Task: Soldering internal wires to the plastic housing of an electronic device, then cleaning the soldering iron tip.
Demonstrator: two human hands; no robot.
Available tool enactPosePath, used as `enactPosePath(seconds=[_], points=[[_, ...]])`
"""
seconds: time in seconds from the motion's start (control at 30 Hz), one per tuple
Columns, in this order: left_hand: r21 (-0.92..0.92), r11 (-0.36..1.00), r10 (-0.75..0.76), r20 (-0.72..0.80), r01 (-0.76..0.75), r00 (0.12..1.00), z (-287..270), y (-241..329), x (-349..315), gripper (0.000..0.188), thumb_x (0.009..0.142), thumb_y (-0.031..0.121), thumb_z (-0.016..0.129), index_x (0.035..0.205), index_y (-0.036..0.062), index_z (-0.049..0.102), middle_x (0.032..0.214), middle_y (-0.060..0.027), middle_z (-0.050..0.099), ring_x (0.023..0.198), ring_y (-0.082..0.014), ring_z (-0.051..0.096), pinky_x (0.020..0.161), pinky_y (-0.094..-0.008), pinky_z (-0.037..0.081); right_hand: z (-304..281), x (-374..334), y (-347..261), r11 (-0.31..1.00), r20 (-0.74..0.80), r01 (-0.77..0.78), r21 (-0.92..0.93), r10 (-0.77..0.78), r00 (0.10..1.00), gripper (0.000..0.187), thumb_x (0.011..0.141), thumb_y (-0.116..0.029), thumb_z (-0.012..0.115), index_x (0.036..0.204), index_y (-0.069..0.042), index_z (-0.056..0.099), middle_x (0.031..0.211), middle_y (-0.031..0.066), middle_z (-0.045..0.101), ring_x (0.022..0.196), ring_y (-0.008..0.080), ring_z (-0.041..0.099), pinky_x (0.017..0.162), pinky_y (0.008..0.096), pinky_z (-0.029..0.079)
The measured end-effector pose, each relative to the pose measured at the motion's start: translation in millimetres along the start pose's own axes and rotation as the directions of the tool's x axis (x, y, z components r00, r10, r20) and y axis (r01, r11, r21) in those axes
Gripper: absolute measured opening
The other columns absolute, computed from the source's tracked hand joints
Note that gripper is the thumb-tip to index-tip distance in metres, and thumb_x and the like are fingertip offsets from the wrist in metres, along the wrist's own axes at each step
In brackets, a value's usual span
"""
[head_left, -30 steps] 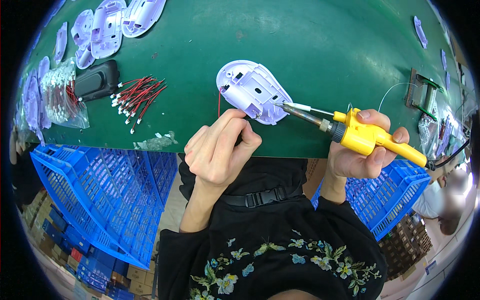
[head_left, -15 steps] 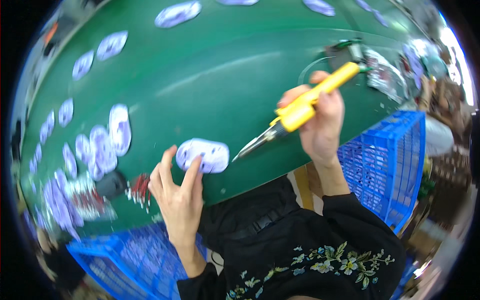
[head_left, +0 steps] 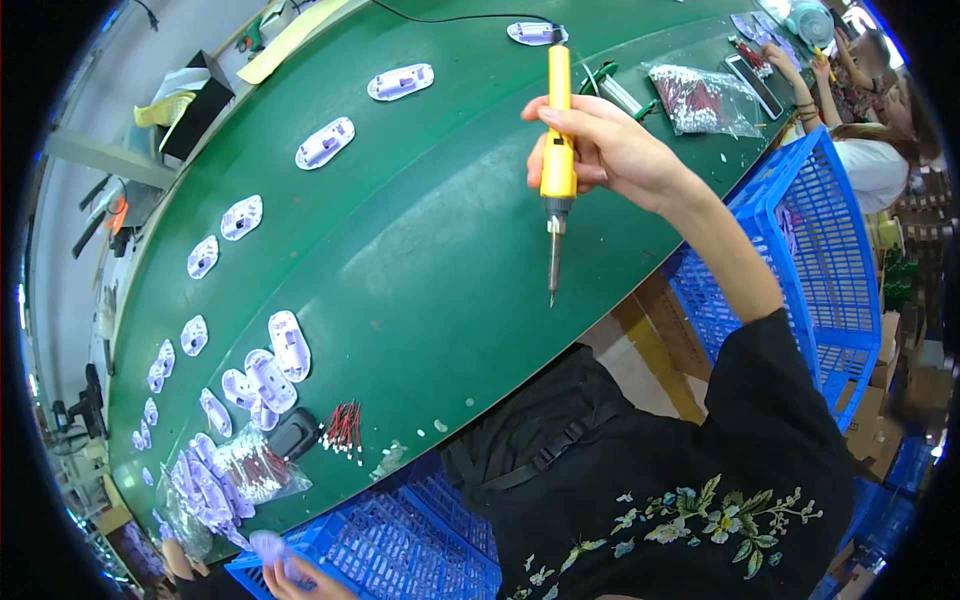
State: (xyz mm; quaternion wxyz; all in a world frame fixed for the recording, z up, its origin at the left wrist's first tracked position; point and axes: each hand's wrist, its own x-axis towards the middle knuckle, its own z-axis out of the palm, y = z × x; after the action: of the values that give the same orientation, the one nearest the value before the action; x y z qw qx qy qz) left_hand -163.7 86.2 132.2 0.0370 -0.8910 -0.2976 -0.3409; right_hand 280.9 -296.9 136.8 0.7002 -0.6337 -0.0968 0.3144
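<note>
My right hand is closed around the yellow handle of a soldering iron. The iron hangs above the green table with its metal tip downward, touching nothing. Low on the left, by the rim of a blue basket, my left hand is partly cut off by the picture's edge. A blurred lavender plastic shell is at its fingers. Several lavender shells lie grouped on the table, near a bunch of red wires with white ends and a dark grey object.
More shells are spaced along the far side of the green table. Bags of wires lie at both ends. A soldering stand is beyond my right hand. Another blue basket stands right, near co-workers.
My left hand has moved from the table to the lower left, and the shell it touched has left its spot. The iron has risen and swung tip-down. The view has shifted.
</note>
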Motion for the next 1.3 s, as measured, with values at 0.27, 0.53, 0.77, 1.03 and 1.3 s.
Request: enactPosePath(seconds=[0.27,0.53,0.77,1.03,1.3], points=[[0.43,0.86,-0.348,0.104,0.273,0.932,-80.6,91.7,-13.5,0.032,0.089,0.029,0.07,0.111,0.0093,0.058,0.118,-0.0129,0.058,0.102,-0.0289,0.056,0.086,-0.0448,0.044,6.9,48.4,41.7,0.949,0.256,-0.28,-0.144,0.309,0.916,0.034,0.108,-0.034,0.048,0.131,-0.008,0.044,0.088,0.018,0.073,0.049,0.0059,0.045,0.048,0.0243,0.035],[0.16,0.588,-0.774,0.396,0.793,0.494,-119.3,144.3,-43.6,0.079,0.083,0.038,0.064,0.15,0.007,0.035,0.15,-0.0191,0.039,0.137,-0.0349,0.039,0.114,-0.0494,0.03,20.7,79.1,73.2,0.927,0.384,-0.282,-0.249,0.362,0.85,0.034,0.107,-0.028,0.051,0.129,-0.002,0.051,0.086,0.0062,0.066,0.056,0.0065,0.049,0.046,0.0238,0.035],[0.264,0.814,-0.549,0.64,0.517,0.538,-135.9,65.3,-118.3,0.094,0.069,0.013,0.077,0.151,0.0026,0.033,0.147,-0.0242,0.043,0.137,-0.0369,0.042,0.116,-0.049,0.03,19.4,76.0,74.7,0.882,0.281,-0.23,-0.412,0.363,0.888,0.056,0.103,-0.021,0.061,0.144,0.002,0.031,0.086,0.0097,0.07,0.056,0.0084,0.054,0.047,0.0224,0.037],[0.292,0.657,-0.676,0.635,0.695,0.373,-111.6,-22.8,-140.3,0.06,0.079,0.011,0.073,0.133,-0.0001,0.048,0.132,-0.02,0.055,0.121,-0.0326,0.053,0.105,-0.0444,0.04,26.7,88.2,63.6,0.83,0.237,-0.24,-0.503,0.4,0.885,0.045,0.094,-0.022,0.073,0.124,-0.002,0.046,0.082,0.0126,0.072,0.053,0.0101,0.055,0.047,0.0232,0.039],[0.234,0.398,-0.803,0.557,0.887,0.213,-83.1,-138.8,-168.1,0.027,0.09,0.009,0.069,0.114,-0.0028,0.063,0.117,-0.0158,0.067,0.105,-0.0283,0.063,0.093,-0.0398,0.049,44.9,84.3,39.7,0.519,0.117,-0.083,-0.85,0.34,0.933,0.047,0.093,-0.031,0.073,0.115,0.006,0.055,0.078,0.0139,0.071,0.062,0.0193,0.069,0.055,0.0316,0.056]])
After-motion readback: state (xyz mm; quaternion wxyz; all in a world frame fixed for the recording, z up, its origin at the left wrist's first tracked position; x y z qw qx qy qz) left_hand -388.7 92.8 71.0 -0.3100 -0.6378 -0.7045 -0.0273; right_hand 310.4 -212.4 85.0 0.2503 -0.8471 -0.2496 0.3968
